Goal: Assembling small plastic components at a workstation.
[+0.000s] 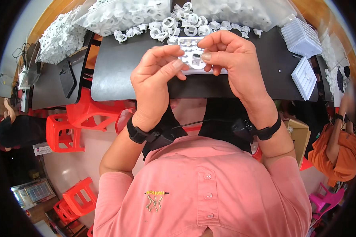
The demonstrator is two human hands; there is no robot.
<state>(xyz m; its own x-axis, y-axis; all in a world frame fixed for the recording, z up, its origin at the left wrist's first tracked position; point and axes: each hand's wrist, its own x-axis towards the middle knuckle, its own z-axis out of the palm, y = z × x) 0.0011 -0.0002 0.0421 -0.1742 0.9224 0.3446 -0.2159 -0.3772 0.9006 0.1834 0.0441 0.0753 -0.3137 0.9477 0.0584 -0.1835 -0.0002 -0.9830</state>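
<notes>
Over the near edge of the black table, my right hand (235, 59) is closed, its thumb and fingers pinching the edge of a small white round plastic part (196, 65) with a grey and dark piece in its middle. My left hand (156, 71) is just left of that part, fingers bent, with a gap between thumb and index tips; I see nothing held in it. Behind and below the fingers lies a white tray (182, 40) with rows of small pockets, partly covered by my hands. Several loose white ring-shaped parts (190, 30) are heaped beyond it.
Clear bins (126, 14) full of white parts stand at the back, with a bulging bag (63, 37) far left. Stacked white trays (301, 37) and one separate tray (304, 78) are at right. Red stools (63, 132) stand left; a person in orange (336, 154) sits right.
</notes>
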